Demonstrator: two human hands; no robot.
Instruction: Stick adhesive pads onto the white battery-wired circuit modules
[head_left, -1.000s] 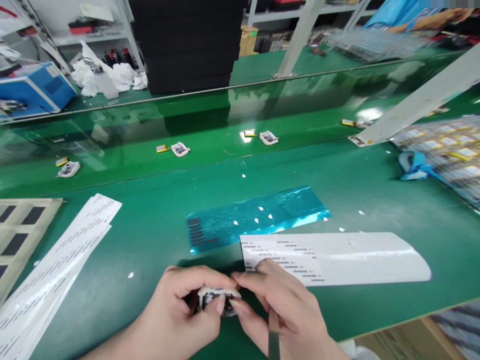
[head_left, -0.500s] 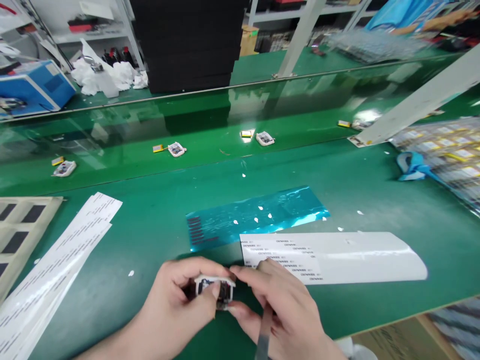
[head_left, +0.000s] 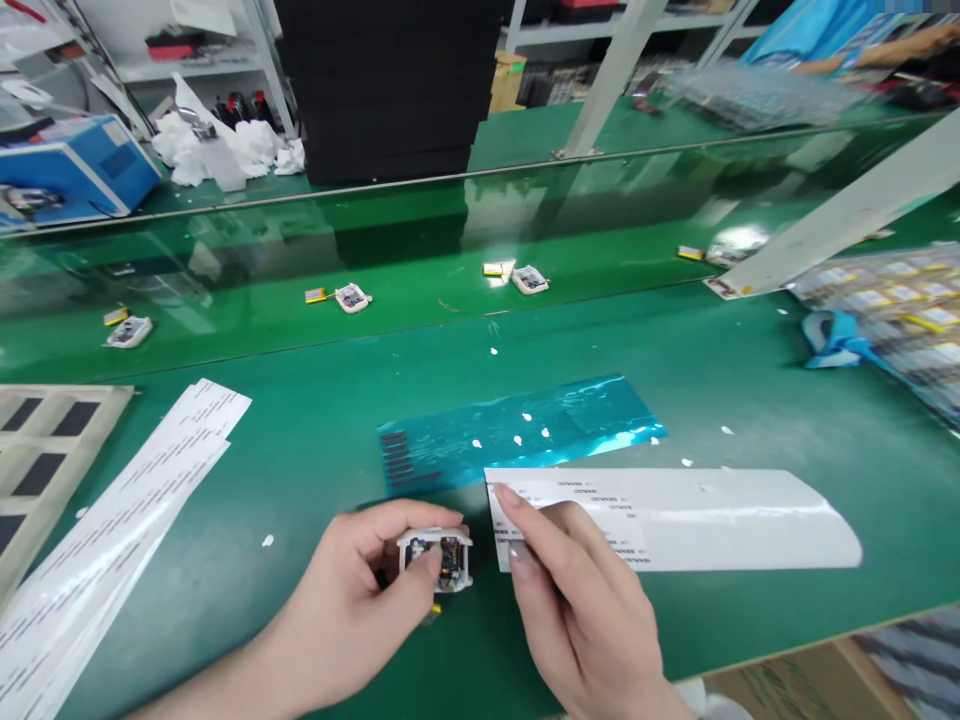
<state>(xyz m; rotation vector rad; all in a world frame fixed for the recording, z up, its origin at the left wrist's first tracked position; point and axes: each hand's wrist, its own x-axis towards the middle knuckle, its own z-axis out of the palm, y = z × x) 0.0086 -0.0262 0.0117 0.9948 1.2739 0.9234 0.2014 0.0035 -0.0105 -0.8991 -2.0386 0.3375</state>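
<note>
Close to the near edge of the desk [head_left: 300, 440], two bare hands are busy. The left hand [head_left: 367, 590] grips one small white-cased unit [head_left: 454, 560]: its thumb presses across the open face and its forefinger bends along the far rim, so the unit sits between the two, its right side uncovered. A bit of yellow [head_left: 436, 609] peeks out just below that thumb. The right hand [head_left: 589, 600] is apart from the unit, thumb and forefinger parted above the left end of one wide white sheet [head_left: 742, 520]; I can't tell whether they touch it, or whether the curled fingers hold anything. Beyond the sheet lies one blue film [head_left: 585, 405] with four little white tabs [head_left: 527, 417] on it, others strewn about. Toward the desk's left edge are printed white strips [head_left: 142, 500], at least two, overlapping, and one pale board [head_left: 109, 415] showing four dark rectangles [head_left: 75, 418]. At the right edge there's a tray [head_left: 892, 338] of yellow packs, too blurred to count, and one blue strap [head_left: 832, 340]. Past the desk's far edge, along a green channel [head_left: 420, 270], I count four yellow cells [head_left: 315, 295], each beside a pale piece, the fourth pair glary near a slanting white post [head_left: 840, 215]. Farther back are one blue machine [head_left: 82, 165], one black stack [head_left: 382, 90] and another person's arm [head_left: 870, 52].
</note>
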